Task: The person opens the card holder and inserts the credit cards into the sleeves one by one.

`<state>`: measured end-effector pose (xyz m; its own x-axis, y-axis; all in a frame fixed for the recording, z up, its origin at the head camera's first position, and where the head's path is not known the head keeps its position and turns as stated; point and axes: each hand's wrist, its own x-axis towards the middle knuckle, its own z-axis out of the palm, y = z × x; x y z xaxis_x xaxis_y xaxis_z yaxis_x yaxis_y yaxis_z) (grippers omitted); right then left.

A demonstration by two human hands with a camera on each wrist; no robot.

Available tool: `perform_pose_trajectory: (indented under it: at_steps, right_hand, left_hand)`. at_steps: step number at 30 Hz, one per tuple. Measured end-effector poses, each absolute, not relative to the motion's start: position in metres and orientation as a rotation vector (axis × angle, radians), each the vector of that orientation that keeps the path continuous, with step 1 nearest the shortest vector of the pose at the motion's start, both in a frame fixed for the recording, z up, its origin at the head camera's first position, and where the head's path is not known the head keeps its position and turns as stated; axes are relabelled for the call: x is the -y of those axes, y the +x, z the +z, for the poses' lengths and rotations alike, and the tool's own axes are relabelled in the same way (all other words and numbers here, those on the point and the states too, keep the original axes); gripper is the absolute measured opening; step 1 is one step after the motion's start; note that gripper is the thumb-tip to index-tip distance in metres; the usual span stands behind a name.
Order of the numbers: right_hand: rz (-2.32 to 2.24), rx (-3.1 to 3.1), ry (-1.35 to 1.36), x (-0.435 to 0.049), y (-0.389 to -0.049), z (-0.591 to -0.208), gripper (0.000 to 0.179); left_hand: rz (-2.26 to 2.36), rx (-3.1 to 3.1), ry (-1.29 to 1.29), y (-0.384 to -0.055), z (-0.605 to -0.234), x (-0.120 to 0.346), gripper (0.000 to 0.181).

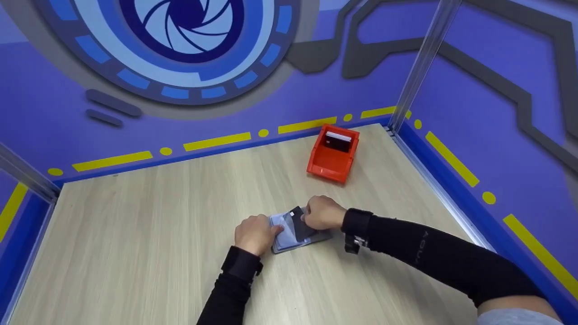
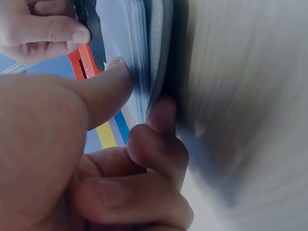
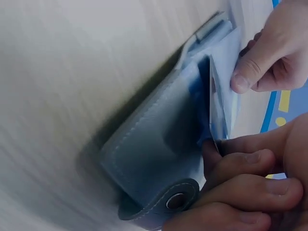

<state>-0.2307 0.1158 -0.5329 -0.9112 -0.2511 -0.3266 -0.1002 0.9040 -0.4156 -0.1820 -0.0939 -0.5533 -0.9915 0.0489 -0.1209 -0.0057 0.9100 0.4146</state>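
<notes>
A grey card wallet [image 3: 149,139] lies spread on the table, its clear plastic sleeves [image 1: 281,237] facing up. The right wrist view shows its stitched cover and a strap with a snap button [image 3: 175,201]. My left hand [image 1: 254,234] pinches the wallet's left end, thumb on top of the stacked sleeves and fingers at the cover's underside. A black card [image 1: 301,228] slants across the sleeves, its lower part overlapping them. My right hand [image 1: 324,213] pinches this card by its right side, between thumb and fingers.
Beyond the hands, an orange-red open bin [image 1: 332,162] stands near the back wall, with a black card and a white edge [image 1: 337,139] upright inside at its rear. Blue printed panels [image 1: 216,122] border the wooden table [image 1: 149,234] at the back and sides.
</notes>
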Motion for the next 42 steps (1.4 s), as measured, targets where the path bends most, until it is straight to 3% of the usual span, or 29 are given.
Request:
perform_pose_trajectory:
  at_steps: [30,37,42]
  right_hand:
    - [-0.421,-2.698,-0.678,-0.095,-0.221,-0.534,0.043]
    - [-0.461,-2.758,-0.672,-0.117,-0.234,-0.527,0.020]
    - [-0.394,-2.771,-0.645,-0.139,-0.253,-0.526,0.021]
  left_hand:
    - [0.644,-2.988,0.017,-0.180,-0.554,0.094,0.046]
    - [0.639,-2.990,0.009,-0.181,-0.553,0.089,0.047]
    - [0.643,-2.987,0.004,-0.182,-0.555,0.089,0.046]
